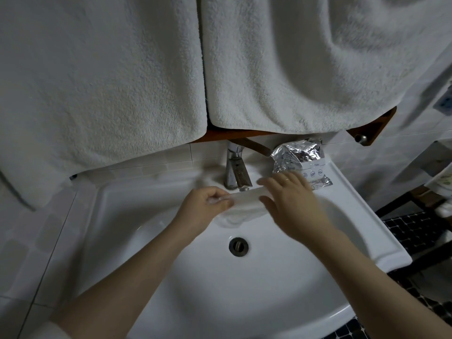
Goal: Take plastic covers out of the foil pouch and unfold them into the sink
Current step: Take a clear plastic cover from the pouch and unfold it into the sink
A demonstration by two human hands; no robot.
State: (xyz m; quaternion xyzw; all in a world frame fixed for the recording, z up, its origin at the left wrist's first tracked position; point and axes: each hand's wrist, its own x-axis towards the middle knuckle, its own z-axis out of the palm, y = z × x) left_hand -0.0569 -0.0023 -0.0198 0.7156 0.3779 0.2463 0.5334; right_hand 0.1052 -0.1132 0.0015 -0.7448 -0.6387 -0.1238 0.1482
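Observation:
A thin translucent plastic cover (244, 196) is stretched as a folded strip between my two hands, just in front of the tap and above the white sink (146, 253). My left hand (205, 206) pinches its left end. My right hand (291, 201) has its fingers spread around the right end, blurred by motion. Beneath the strip, crumpled clear plastic (237, 216) lies in the basin. The silver foil pouch (298, 160) stands torn open on the sink's back right ledge, just behind my right hand.
A chrome tap (236, 167) rises at the sink's back middle. The drain (238, 245) sits in the basin centre. Two white towels (122, 81) hang from a wooden shelf (374, 126) above. Dark mosaic floor (415, 231) lies to the right.

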